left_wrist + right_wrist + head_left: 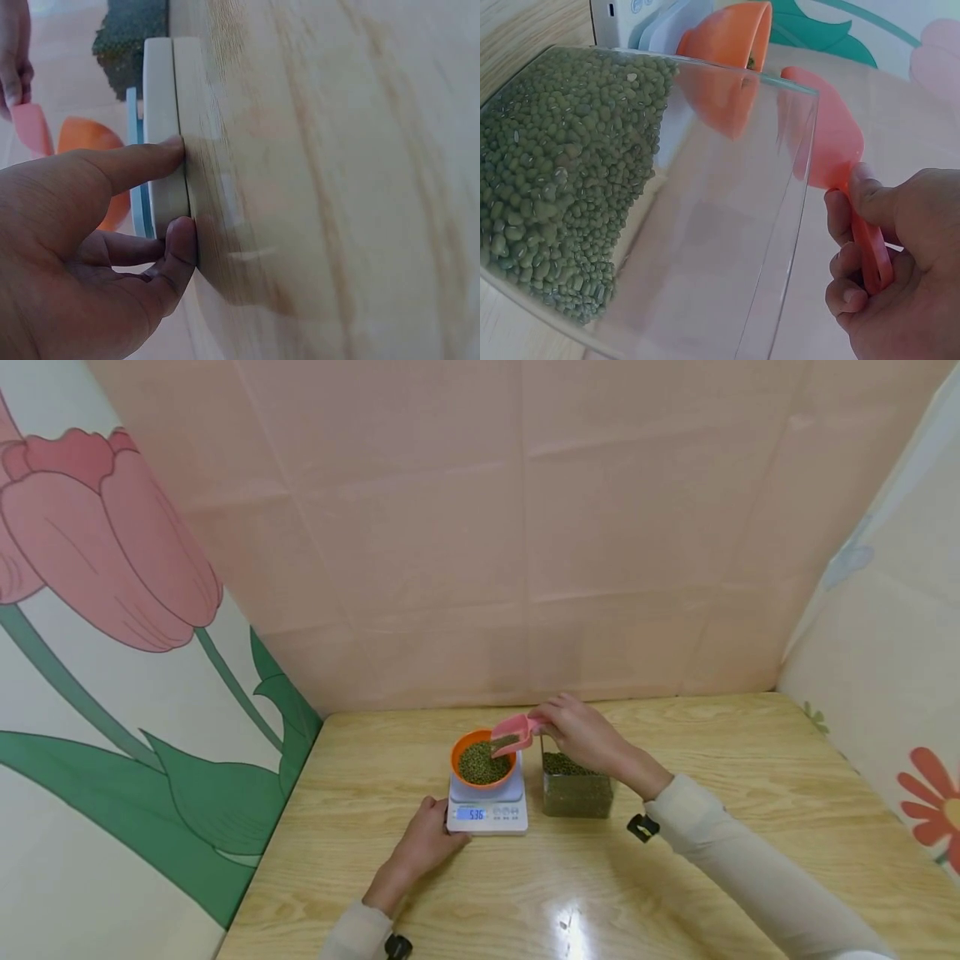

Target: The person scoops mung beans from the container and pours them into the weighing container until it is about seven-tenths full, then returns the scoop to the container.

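My right hand (583, 732) grips the handle of a pink scoop (513, 732), which is tilted over an orange bowl (483, 788) with some green beans in the scoop. Mung beans (480, 763) fill much of the bowl, which stands on a white kitchen scale (487, 827) with a lit display. At the scale's front left corner, my left hand (430, 842) holds the edge, thumb along the front and fingers at the side; in the left wrist view its fingertips (180, 240) press against the casing. The right wrist view has the scoop's handle (868, 247) between thumb and curled fingers.
A clear rectangular container (577, 802) with mung beans stands right of the scale, below my right hand. The wooden table (360, 777) meets a pink-covered wall (525, 568) at the back, with flower-printed panels (112, 543) on both sides.
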The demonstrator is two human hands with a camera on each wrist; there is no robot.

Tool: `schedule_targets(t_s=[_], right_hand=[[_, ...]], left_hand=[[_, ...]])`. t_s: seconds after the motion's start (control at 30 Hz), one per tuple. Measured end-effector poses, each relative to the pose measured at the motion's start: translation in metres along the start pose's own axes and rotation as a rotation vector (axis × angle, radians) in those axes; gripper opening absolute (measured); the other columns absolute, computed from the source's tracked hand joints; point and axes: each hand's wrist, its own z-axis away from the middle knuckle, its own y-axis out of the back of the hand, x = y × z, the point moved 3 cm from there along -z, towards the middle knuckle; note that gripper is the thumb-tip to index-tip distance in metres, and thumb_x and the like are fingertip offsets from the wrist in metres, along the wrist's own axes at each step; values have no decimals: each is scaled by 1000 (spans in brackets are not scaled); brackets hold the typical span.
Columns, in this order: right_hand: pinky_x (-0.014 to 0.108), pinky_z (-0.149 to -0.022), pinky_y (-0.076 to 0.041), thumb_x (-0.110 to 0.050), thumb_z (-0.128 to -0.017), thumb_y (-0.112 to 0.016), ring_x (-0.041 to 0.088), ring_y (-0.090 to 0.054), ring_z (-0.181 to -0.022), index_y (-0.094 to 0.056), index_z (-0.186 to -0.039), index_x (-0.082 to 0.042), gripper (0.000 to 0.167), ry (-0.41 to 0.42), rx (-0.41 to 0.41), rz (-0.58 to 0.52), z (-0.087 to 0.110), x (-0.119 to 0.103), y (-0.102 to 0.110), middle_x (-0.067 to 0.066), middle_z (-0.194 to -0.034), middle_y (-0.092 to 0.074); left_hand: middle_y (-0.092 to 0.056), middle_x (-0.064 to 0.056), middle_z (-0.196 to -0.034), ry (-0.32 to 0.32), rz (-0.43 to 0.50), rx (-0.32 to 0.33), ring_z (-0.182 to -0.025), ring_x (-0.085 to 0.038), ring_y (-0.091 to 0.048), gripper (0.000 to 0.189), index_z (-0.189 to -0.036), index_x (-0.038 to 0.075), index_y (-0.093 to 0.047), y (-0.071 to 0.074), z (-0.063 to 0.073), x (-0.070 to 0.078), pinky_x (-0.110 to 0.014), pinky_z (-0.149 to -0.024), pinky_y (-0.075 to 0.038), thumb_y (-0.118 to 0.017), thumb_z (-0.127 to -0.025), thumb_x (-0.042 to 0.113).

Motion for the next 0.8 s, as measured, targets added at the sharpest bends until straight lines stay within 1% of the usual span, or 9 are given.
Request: schedule_targets(t_s=[0.33, 0.57, 0.8], right_hand=[[49, -99, -56, -15, -101, -72, 31, -67, -111, -75, -120, -1, 24, -1, -13, 5, -1, -2, 1, 13, -115, -76], [50, -97, -57, -12, -100, -73, 32, -67, -110, -75, -119, 0, 23, 20, 7, 20, 0, -2, 2, 13, -115, -76], [50, -97, -57, -13, -100, -74, 31, -67, -111, -75, -119, 0, 23, 20, 5, 16, 2, -2, 2, 13, -115, -76]], left_hand=[[-59, -7, -106, -10, -6, 5, -92, -17, -46, 49, -132, 0, -70, 0, -1, 0, -30, -78, -47, -85, -90, 19], [-59, -7, -106, -17, -3, 4, -92, -17, -46, 47, -131, 1, -70, 0, -1, 1, -29, -77, -47, -85, -91, 19], [-60, -8, -105, -23, 1, 10, -92, -17, -47, 47, -131, 0, -70, 0, -1, 1, -30, -78, -48, -85, -90, 19]])
